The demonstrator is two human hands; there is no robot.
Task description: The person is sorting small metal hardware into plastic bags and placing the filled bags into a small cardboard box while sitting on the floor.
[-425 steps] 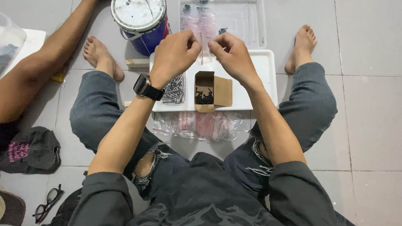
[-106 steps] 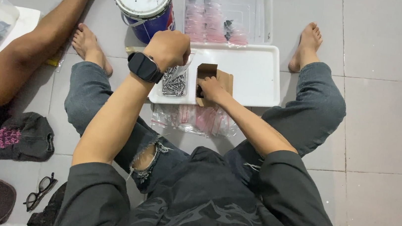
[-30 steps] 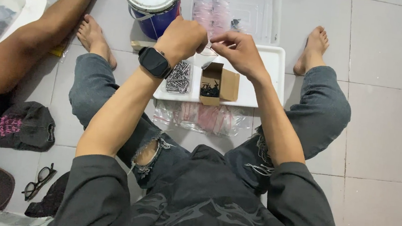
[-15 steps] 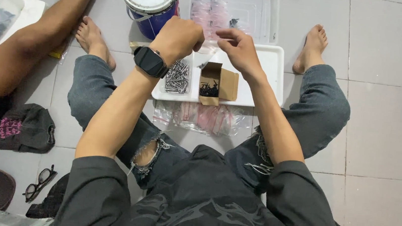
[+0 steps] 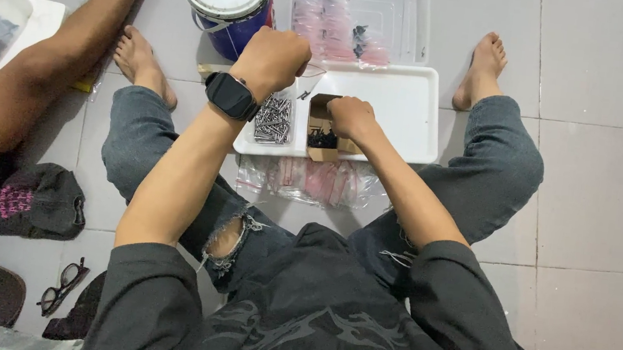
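Cardboard box (image 5: 326, 126), small, brown and open-topped, stands on the white tray (image 5: 403, 107) at its near edge, just right of a loose heap of silver screws (image 5: 274, 119) lying at the tray's near-left corner. Dark small parts, probably screws, show inside the box. Right hand (image 5: 351, 116) is curled over the box's right side with the fingers dipped into the opening; whether they pinch anything cannot be told, as the fingertips are hidden. Left hand (image 5: 273, 59) is raised above the tray's far-left corner, closed into a fist; a thin clear bag (image 5: 308, 70) seems to be held in it, though the item is too small to confirm. A dark watch (image 5: 232, 96) sits on that wrist. Beyond the tray lies a clear lidded container (image 5: 359, 18) with pinkish packets; a blue paint can (image 5: 227, 0) stands left of it. More clear packets (image 5: 311, 181) lie on the floor against the tray's near edge. Another person's arm (image 5: 53, 67) reaches across at left. Risks, in my judgement: the light box could tip under the right hand's pull and spill into the silver heap, mixing the two kinds; small parts could drop off the tray's near edge among the packets and the legs.
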